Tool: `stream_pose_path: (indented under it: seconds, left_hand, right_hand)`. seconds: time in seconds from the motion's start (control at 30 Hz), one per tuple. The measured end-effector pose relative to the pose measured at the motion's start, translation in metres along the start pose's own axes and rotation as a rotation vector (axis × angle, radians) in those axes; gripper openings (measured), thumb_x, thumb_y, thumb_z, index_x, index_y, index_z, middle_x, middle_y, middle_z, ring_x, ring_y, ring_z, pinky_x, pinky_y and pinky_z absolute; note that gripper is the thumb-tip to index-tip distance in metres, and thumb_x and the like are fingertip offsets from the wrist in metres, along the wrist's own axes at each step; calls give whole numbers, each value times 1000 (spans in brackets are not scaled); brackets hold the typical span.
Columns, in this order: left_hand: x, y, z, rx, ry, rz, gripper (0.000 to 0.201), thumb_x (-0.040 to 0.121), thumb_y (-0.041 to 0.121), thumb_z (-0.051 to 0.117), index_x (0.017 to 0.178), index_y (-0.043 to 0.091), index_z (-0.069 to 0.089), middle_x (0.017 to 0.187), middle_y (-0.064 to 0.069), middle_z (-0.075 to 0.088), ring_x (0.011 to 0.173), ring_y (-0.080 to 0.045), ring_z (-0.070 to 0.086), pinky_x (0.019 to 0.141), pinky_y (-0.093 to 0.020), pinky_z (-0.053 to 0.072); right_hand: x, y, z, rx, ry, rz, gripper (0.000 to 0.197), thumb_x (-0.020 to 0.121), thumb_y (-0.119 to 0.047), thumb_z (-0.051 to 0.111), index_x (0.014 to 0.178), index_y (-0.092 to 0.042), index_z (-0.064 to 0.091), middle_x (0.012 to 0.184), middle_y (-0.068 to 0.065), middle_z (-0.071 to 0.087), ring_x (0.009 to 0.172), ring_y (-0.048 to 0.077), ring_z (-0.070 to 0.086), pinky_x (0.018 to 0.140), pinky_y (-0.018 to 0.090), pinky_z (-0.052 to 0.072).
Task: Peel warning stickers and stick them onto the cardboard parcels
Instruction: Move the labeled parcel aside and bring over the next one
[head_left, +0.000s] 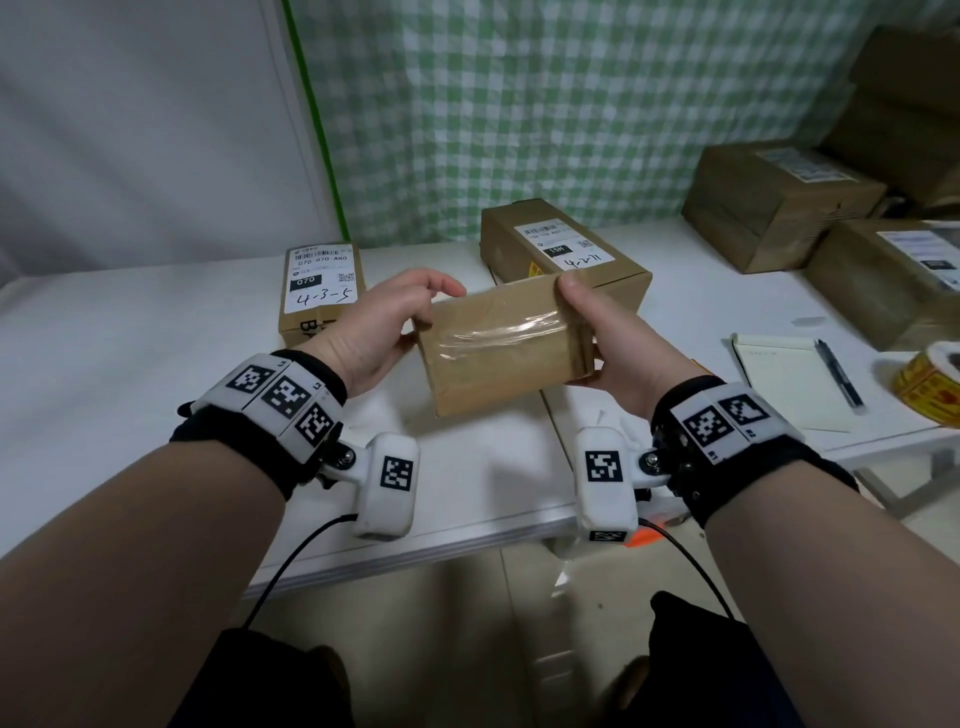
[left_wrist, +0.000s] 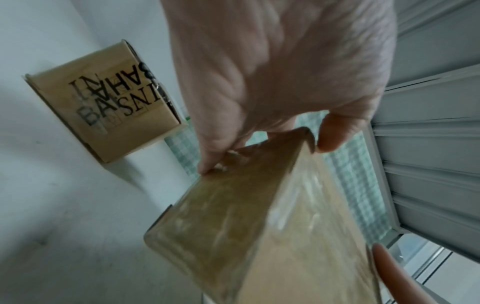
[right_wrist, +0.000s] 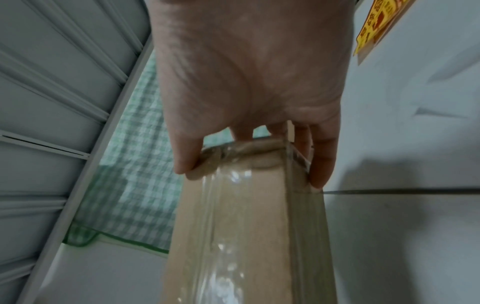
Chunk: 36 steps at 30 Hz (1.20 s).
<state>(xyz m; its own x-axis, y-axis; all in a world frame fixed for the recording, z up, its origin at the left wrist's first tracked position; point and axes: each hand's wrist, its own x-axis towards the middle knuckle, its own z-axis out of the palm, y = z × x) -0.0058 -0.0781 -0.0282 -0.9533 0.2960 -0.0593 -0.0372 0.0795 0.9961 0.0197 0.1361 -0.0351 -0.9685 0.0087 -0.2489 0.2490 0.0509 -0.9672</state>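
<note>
**A:** What's the setting?

**B:** A white table (head_left: 156, 332) against a green checked curtain (head_left: 519, 104), with cardboard parcels standing on it.

**A:** Where's the parcel being worked on?

**B:** Held up off the table, between both hands. It's the taped parcel (head_left: 504, 348), its top face glossy with clear tape. The left hand (head_left: 379, 332) grips the left end, thumb under and fingers curled over the far corner. The right hand (head_left: 618, 343) clasps the right end, thumb on top and fingers wrapped round the far side.

**A:** How will it handle?

**B:** My guess is light, since fingertips alone carry it. The cardboard looks stiff and keeps its edges. The tape looks slick, so gripping the ends and corners, as now, seems safer than the smooth top. A sticker should bond well on that flat face.

**A:** Count things for me.

**B:** Six parcels that I can make out: the one held, a labelled parcel (head_left: 322, 291) to the left, another (head_left: 566, 254) just behind the hands, three more on the right. One roll of yellow stickers (head_left: 930, 384) at the right edge, well apart from the hands. One notepad (head_left: 784, 379) with one pen (head_left: 839, 374) lying on it.
</note>
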Motion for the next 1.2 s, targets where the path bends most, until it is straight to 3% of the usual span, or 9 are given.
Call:
stream_pose_path:
  seconds: [0.1, 0.27, 0.4, 0.53, 0.67, 0.8, 0.93, 1.1, 1.2]
  left_hand:
    - [-4, -2, 2, 37, 31, -24, 43, 58, 9, 39, 93, 13, 62, 96, -7, 57, 82, -18, 49, 60, -19, 45]
    - [-13, -7, 0, 125, 77, -18, 36, 80, -5, 41, 101, 11, 64, 95, -3, 64, 84, -15, 55, 65, -19, 45]
    - [-21, -7, 0, 167, 104, 6, 30, 86, -1, 44, 104, 13, 64, 94, 2, 63, 80, -11, 54, 57, -12, 43]
    - [-25, -2, 1, 164, 130, 0, 22, 87, 5, 51, 101, 15, 65, 95, 1, 64, 86, -13, 57, 74, -21, 47]
    - [-28, -4, -2, 190, 181, 10, 22, 86, 6, 56, 106, 14, 62, 98, -3, 62, 92, -18, 58, 85, -30, 50]
    - [-31, -10, -3, 267, 219, 43, 20, 80, 6, 67, 93, 20, 63, 99, -4, 61, 92, -22, 60, 84, -34, 53]
    - [-33, -15, -3, 449, 257, 79, 19, 70, 12, 78, 79, 21, 64, 85, 3, 62, 85, -18, 58, 76, -29, 48]
    - [-30, -14, 9, 699, 244, 89, 29, 67, 29, 80, 87, 17, 62, 91, 0, 57, 80, -17, 52, 64, -29, 40]
    - [-25, -14, 20, 827, 224, 54, 33, 65, 33, 80, 87, 20, 58, 107, -5, 48, 93, -21, 49, 75, -31, 41]
  right_hand:
    - [-8, 4, -1, 2, -1, 26, 51, 84, -67, 46, 121, -32, 52, 118, -3, 60, 106, 15, 59, 79, 38, 54]
    - [-21, 7, -4, 54, -51, 57, 40, 86, -67, 41, 85, -31, 58, 111, 5, 59, 109, 22, 54, 80, 40, 56]
    - [-28, 13, -4, 27, -67, 22, 52, 77, -61, 60, 115, -26, 51, 109, 2, 55, 109, 24, 55, 86, 42, 55]
    - [-32, 18, -2, 11, -59, 15, 67, 77, -49, 66, 133, -25, 37, 109, 2, 59, 95, 21, 62, 81, 39, 56]
    - [-35, 21, 3, 18, -48, 87, 56, 84, -56, 56, 128, -22, 50, 114, 6, 61, 99, 25, 64, 81, 38, 57]
    - [-35, 27, 14, -11, -41, 15, 33, 95, -34, 50, 126, -21, 53, 115, -1, 60, 107, 19, 58, 80, 35, 55]
    - [-30, 36, 12, -117, -10, -36, 37, 94, -12, 48, 130, -22, 52, 120, 1, 62, 111, 20, 57, 85, 40, 54]
    - [-21, 47, -9, -179, 192, -38, 34, 91, -15, 55, 125, -13, 58, 109, 1, 59, 91, 16, 52, 78, 33, 49]
    - [-13, 55, -31, -199, 369, -13, 26, 89, -15, 57, 113, -9, 64, 88, -2, 58, 80, 15, 52, 80, 36, 51]
